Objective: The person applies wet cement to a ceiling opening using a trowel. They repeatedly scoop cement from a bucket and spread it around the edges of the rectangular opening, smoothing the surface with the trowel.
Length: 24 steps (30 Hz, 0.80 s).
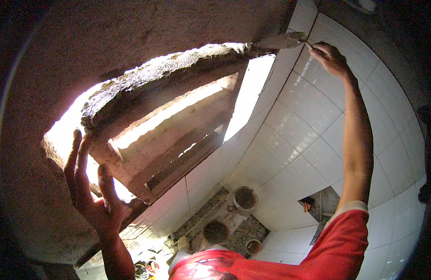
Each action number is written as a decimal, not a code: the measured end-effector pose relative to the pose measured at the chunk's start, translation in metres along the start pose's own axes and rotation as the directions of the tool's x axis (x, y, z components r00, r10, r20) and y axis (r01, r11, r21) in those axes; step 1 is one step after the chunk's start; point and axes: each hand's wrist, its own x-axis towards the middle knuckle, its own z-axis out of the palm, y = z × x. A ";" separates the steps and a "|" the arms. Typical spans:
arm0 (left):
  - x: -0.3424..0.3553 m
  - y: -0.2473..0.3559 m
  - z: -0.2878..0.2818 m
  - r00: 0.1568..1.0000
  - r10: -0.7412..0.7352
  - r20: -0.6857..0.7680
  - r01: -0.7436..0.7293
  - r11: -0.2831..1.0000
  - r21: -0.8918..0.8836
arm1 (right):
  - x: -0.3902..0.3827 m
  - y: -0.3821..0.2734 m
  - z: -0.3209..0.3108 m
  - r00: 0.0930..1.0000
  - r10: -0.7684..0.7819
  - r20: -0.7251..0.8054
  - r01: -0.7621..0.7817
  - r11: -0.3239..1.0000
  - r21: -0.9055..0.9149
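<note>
- right hand [328,58]: raised at upper right, fingers curled and pinching the slim handle of a trowel; forearm nearly straight.
- trowel [291,41]: flat, thin grey blade, dull and stained, pointing left. located at the upper right end of the window opening, beside the corner of the tiling; contact between blade and wall cannot be told.
- left hand [96,203]: spread, thumb apart from two raised, extended fingers; nothing seen in its grasp. located at the left end of the window opening, fingertips by the broken edge; touch cannot be told.
- window opening: upper edge [164,70] crumbly, lumpy and irregular, pale where light strikes, dark underneath. below it, a brownish, matte inner surface [178,116] with long bright gaps.
- plaster wall [71,51]: coarse, grainy, brown, surrounding the opening above and at left.
- tiled wall [309,121]: smooth, glossy, pale rectangular tiles with thin dark joints; a dark square-edged recess [325,200] cut low into it.
- below: round buckets [256,201] on a rough, rubble-strewn floor [257,227].
- clothing: red sleeve [341,238] with pale cuff on the right arm.
</note>
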 end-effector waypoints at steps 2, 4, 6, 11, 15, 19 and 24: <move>-0.001 0.001 0.002 1.000 -0.008 -0.013 0.008 1.000 -0.028 | -0.004 0.001 -0.005 1.000 -0.009 -0.017 0.011 0.997 0.073; -0.001 0.001 0.003 1.000 -0.015 -0.018 0.015 0.999 -0.033 | -0.004 0.000 -0.004 0.997 -0.074 0.009 0.072 0.987 0.145; -0.001 0.002 0.003 1.000 -0.018 -0.011 0.018 1.000 0.004 | -0.003 -0.004 0.001 0.995 -0.050 0.081 0.035 0.983 0.181; 0.000 0.002 0.000 1.000 -0.020 0.011 0.020 1.000 0.001 | 0.003 -0.019 0.013 0.992 -0.010 0.122 -0.001 0.996 0.085; 0.000 0.003 0.000 1.000 -0.024 0.010 0.024 0.999 0.023 | 0.005 -0.026 0.016 0.989 0.034 0.145 -0.035 0.999 0.001; 0.000 0.003 0.001 1.000 -0.001 0.004 0.001 1.000 0.016 | 0.010 -0.019 0.027 0.990 0.070 0.122 -0.064 0.996 -0.057; 0.000 0.003 0.000 1.000 0.010 0.001 -0.010 0.999 0.050 | 0.018 0.006 0.039 0.989 0.128 0.070 -0.125 0.991 -0.040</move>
